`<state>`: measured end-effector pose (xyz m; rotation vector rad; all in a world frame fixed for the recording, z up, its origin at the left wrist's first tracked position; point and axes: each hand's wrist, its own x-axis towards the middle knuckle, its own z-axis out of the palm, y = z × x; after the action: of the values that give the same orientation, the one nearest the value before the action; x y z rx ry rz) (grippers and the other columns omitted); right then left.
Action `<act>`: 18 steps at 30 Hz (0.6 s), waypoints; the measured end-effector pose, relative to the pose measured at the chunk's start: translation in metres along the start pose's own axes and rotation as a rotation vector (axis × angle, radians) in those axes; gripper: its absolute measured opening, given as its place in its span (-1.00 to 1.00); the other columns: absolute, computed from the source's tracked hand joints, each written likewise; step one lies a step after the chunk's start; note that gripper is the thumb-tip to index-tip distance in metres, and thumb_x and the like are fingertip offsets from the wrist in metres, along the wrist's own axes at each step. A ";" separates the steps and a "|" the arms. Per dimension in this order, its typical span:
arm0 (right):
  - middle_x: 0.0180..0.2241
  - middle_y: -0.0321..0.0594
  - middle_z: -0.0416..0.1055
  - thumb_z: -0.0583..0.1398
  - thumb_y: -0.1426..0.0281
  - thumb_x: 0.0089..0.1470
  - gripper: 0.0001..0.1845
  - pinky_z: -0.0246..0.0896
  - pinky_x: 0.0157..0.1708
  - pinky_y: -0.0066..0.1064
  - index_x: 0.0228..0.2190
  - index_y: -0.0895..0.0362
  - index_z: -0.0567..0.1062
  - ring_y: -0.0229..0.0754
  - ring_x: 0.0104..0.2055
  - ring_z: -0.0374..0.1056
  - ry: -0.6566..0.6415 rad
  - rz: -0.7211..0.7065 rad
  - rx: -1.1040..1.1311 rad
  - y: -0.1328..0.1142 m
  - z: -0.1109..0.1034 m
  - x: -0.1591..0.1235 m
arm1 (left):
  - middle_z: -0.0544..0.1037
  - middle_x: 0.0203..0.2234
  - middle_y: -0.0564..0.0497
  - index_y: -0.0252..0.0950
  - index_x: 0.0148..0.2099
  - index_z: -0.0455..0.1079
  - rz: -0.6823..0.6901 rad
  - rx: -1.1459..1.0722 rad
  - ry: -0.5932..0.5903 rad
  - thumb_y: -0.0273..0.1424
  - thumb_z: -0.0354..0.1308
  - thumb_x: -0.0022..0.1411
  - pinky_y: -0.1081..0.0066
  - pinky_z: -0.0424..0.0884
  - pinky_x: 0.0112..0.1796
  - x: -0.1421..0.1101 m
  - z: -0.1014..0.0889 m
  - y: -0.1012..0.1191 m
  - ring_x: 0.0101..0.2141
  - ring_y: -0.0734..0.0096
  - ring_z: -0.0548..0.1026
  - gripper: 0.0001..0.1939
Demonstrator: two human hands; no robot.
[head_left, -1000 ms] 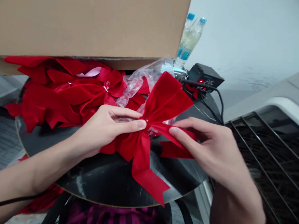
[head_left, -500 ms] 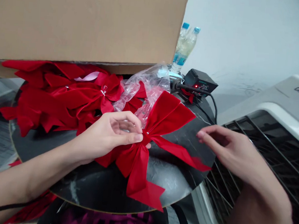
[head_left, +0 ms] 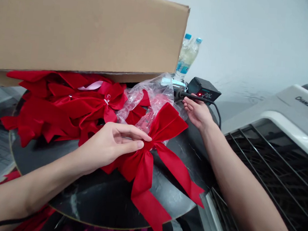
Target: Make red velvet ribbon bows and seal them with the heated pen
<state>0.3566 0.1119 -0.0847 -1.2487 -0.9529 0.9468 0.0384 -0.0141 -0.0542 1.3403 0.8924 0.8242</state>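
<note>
A red velvet bow [head_left: 146,158] lies on the round black marble tabletop [head_left: 103,194], its two long tails trailing toward me. My left hand [head_left: 110,144] is shut on the bow's centre, with the thumb and fingers at the knot. My right hand [head_left: 196,113] has its fingers apart and holds nothing. It sits at the far edge of the tabletop, just under a black power cord [head_left: 196,97]. Several more red velvet bows [head_left: 62,110] lie heaped to the left, and a clear plastic bag [head_left: 149,102] lies behind the held bow.
A large cardboard box [head_left: 78,24] overhangs the far left of the tabletop. Behind it stand two plastic water bottles [head_left: 187,55] and a black control unit with a red light [head_left: 204,89]. A white appliance with a black grille [head_left: 281,149] fills the right side.
My right hand has moved away from the bow, up toward the black cord and control unit. The bow's right tail now lies straighter toward the lower right. My left hand stays on the knot.
</note>
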 end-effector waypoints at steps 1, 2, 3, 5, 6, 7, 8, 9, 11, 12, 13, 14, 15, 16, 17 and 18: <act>-0.42 -0.38 0.53 0.49 0.40 -0.17 -0.56 0.41 -0.46 -0.62 -0.25 0.04 0.46 -0.37 -0.43 0.47 0.008 -0.019 0.007 0.003 0.002 0.006 | 0.71 -0.28 -0.02 -0.20 -0.25 0.69 0.000 -0.004 -0.004 -0.37 0.41 0.14 0.48 0.54 -0.15 0.000 0.000 0.000 -0.22 0.31 0.66 -0.91; -0.42 -0.39 0.54 0.48 0.41 -0.17 -0.55 0.41 -0.45 -0.62 -0.22 0.04 0.47 -0.37 -0.42 0.48 0.019 -0.040 0.012 0.006 0.004 0.012 | 0.71 -0.30 -0.01 -0.19 -0.26 0.69 -0.003 -0.010 -0.003 -0.38 0.41 0.14 0.50 0.53 -0.15 0.000 0.001 -0.001 -0.22 0.32 0.66 -0.92; -0.42 -0.39 0.54 0.48 0.41 -0.18 -0.54 0.40 -0.45 -0.61 -0.21 0.04 0.48 -0.37 -0.42 0.48 0.035 -0.063 0.013 0.010 0.006 0.017 | 0.71 -0.31 -0.01 -0.19 -0.27 0.69 -0.008 -0.017 0.004 -0.38 0.41 0.14 0.51 0.53 -0.15 0.000 0.001 -0.001 -0.23 0.34 0.66 -0.93; -0.44 -0.40 0.53 0.47 0.41 -0.16 -0.58 0.39 -0.45 -0.61 -0.22 0.06 0.51 -0.38 -0.44 0.47 0.071 -0.112 0.006 0.018 0.008 0.025 | 0.72 -0.31 0.00 -0.19 -0.27 0.70 -0.026 -0.031 0.031 -0.40 0.41 0.14 0.53 0.53 -0.16 0.000 0.003 -0.001 -0.23 0.35 0.66 -0.93; -0.46 -0.40 0.52 0.46 0.41 -0.15 -0.61 0.38 -0.46 -0.60 -0.23 0.08 0.52 -0.39 -0.46 0.46 0.089 -0.135 -0.003 0.022 0.009 0.028 | 0.72 -0.31 0.00 -0.20 -0.27 0.70 -0.035 -0.034 0.052 -0.40 0.41 0.13 0.54 0.53 -0.16 0.000 0.004 -0.001 -0.23 0.35 0.66 -0.92; -0.47 -0.39 0.52 0.45 0.42 -0.14 -0.65 0.38 -0.46 -0.59 -0.25 0.10 0.53 -0.39 -0.47 0.45 0.104 -0.159 -0.016 0.025 0.010 0.030 | 0.72 -0.31 -0.01 -0.20 -0.27 0.70 -0.044 -0.032 0.070 -0.39 0.41 0.13 0.54 0.53 -0.17 -0.001 0.005 -0.001 -0.23 0.35 0.66 -0.91; -0.48 -0.38 0.52 0.43 0.43 -0.12 -0.68 0.38 -0.45 -0.58 -0.26 0.11 0.54 -0.38 -0.48 0.44 0.114 -0.183 -0.033 0.028 0.010 0.032 | 0.72 -0.31 -0.01 -0.20 -0.26 0.70 -0.055 -0.027 0.081 -0.39 0.42 0.12 0.54 0.53 -0.17 -0.001 0.006 -0.001 -0.24 0.35 0.66 -0.90; -0.48 -0.36 0.53 0.42 0.43 -0.10 -0.71 0.38 -0.46 -0.56 -0.27 0.13 0.55 -0.37 -0.48 0.45 0.119 -0.208 -0.053 0.029 0.010 0.033 | 0.72 -0.32 -0.02 -0.21 -0.25 0.70 -0.070 -0.019 0.081 -0.38 0.42 0.11 0.55 0.52 -0.19 -0.001 0.006 -0.001 -0.25 0.35 0.66 -0.88; -0.48 -0.31 0.54 0.40 0.42 -0.06 -0.74 0.38 -0.46 -0.52 -0.26 0.15 0.57 -0.33 -0.48 0.47 0.121 -0.259 -0.101 0.029 0.009 0.032 | 0.72 -0.35 -0.01 -0.21 -0.23 0.70 -0.103 -0.004 0.066 -0.36 0.41 0.11 0.56 0.52 -0.24 -0.002 0.007 -0.001 -0.30 0.36 0.66 -0.86; -0.48 -0.29 0.55 0.40 0.41 -0.05 -0.76 0.38 -0.47 -0.50 -0.27 0.15 0.57 -0.30 -0.48 0.48 0.122 -0.284 -0.129 0.026 0.007 0.030 | 0.72 -0.36 -0.01 -0.21 -0.24 0.70 -0.117 0.001 0.057 -0.36 0.41 0.11 0.57 0.52 -0.26 -0.001 0.007 -0.001 -0.31 0.37 0.66 -0.87; -0.49 -0.27 0.55 0.40 0.40 -0.03 -0.77 0.38 -0.48 -0.49 -0.27 0.15 0.57 -0.28 -0.49 0.49 0.126 -0.309 -0.156 0.023 0.005 0.026 | 0.72 -0.36 -0.01 -0.22 -0.25 0.70 -0.124 0.003 0.051 -0.37 0.40 0.11 0.57 0.52 -0.27 -0.001 0.007 -0.002 -0.32 0.37 0.66 -0.88; -0.49 -0.26 0.56 0.39 0.39 -0.01 -0.79 0.38 -0.50 -0.48 -0.28 0.15 0.57 -0.27 -0.50 0.50 0.133 -0.329 -0.182 0.018 0.002 0.021 | 0.72 -0.36 -0.01 -0.22 -0.27 0.69 -0.122 0.004 0.053 -0.38 0.40 0.11 0.57 0.52 -0.27 -0.001 0.007 -0.002 -0.32 0.36 0.66 -0.89; -0.49 -0.25 0.56 0.39 0.37 0.00 -0.80 0.36 -0.52 -0.48 -0.29 0.14 0.57 -0.27 -0.51 0.50 0.148 -0.353 -0.208 0.012 -0.001 0.015 | 0.72 -0.35 0.00 -0.22 -0.28 0.69 -0.111 0.003 0.061 -0.39 0.41 0.10 0.56 0.53 -0.26 -0.001 0.007 -0.002 -0.30 0.36 0.66 -0.90; -0.50 -0.26 0.56 0.38 0.36 0.01 -0.81 0.33 -0.55 -0.48 -0.29 0.14 0.56 -0.27 -0.53 0.49 0.172 -0.388 -0.231 0.006 -0.005 0.008 | 0.72 -0.35 0.00 -0.22 -0.28 0.69 -0.094 0.001 0.070 -0.39 0.41 0.09 0.56 0.54 -0.24 0.000 0.007 -0.002 -0.29 0.35 0.67 -0.91; -0.51 -0.26 0.57 0.35 0.34 0.04 -0.83 0.28 -0.56 -0.49 -0.30 0.14 0.56 -0.28 -0.55 0.49 0.203 -0.432 -0.248 -0.001 -0.009 0.000 | 0.72 -0.34 0.01 -0.21 -0.29 0.69 -0.078 -0.002 0.068 -0.40 0.42 0.08 0.56 0.55 -0.23 0.000 0.006 -0.002 -0.29 0.36 0.67 -0.91; -0.53 -0.28 0.56 0.32 0.33 0.06 -0.85 0.23 -0.58 -0.50 -0.32 0.15 0.55 -0.30 -0.57 0.49 0.240 -0.483 -0.254 -0.008 -0.013 -0.010 | 0.72 -0.35 0.02 -0.21 -0.30 0.68 -0.067 -0.005 0.061 -0.40 0.42 0.08 0.56 0.55 -0.23 0.001 0.005 -0.003 -0.29 0.36 0.67 -0.92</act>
<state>0.3664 0.0976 -0.0785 -1.2289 -1.1365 0.2967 0.0435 -0.0159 -0.0568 1.2794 0.9773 0.8187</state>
